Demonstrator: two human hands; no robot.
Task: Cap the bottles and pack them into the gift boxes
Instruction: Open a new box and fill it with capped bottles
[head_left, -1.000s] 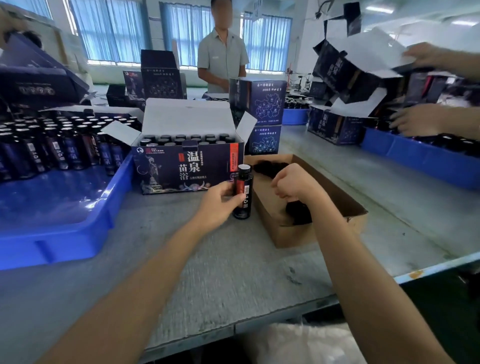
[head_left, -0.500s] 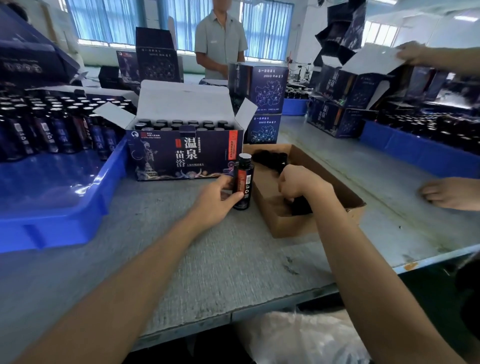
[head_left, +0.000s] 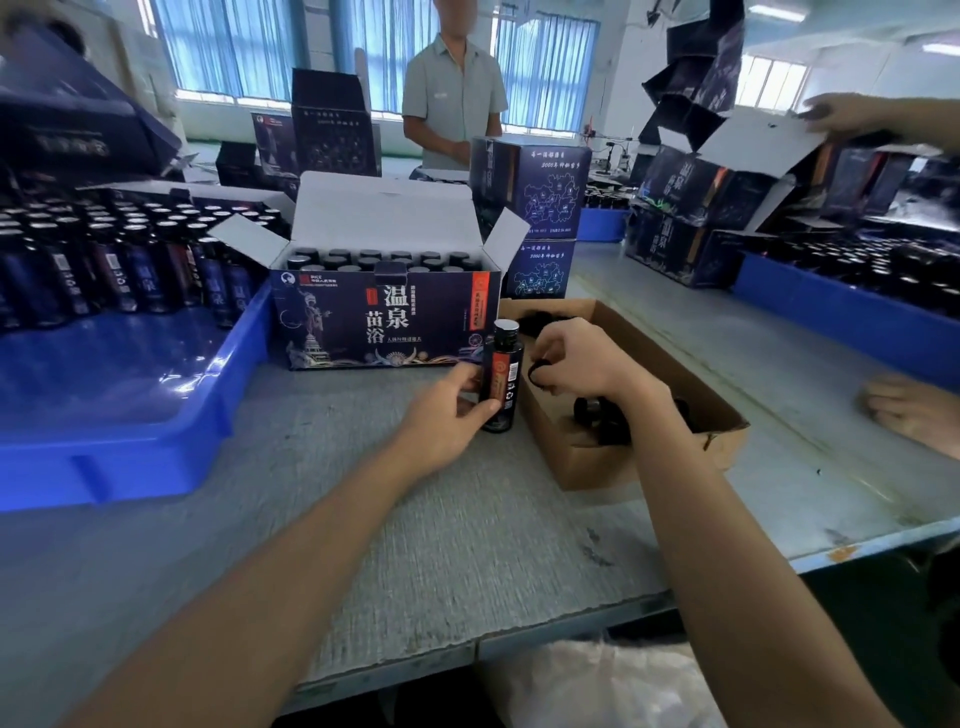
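A dark bottle (head_left: 502, 371) with an orange label stands upright on the grey table, and my left hand (head_left: 448, 415) grips its lower half. Just right of it, my right hand (head_left: 576, 361) pinches a black cap (head_left: 537, 370) above the near-left corner of a brown cardboard box (head_left: 597, 457) holding more black caps. Behind the bottle stands an open dark-blue gift box (head_left: 384, 317), lid up, filled with rows of capped bottles.
A blue tray (head_left: 130, 410) with several bottles sits at left. Another blue tray (head_left: 852, 317) of bottles lies at right, behind another person's hand (head_left: 914, 410) resting on the table. Stacked gift boxes (head_left: 540, 208) stand behind; a person (head_left: 452, 98) stands across the table.
My right hand has lifted out of the cardboard box with a black cap and moved left toward the bottle. My left hand keeps its hold on the bottle.
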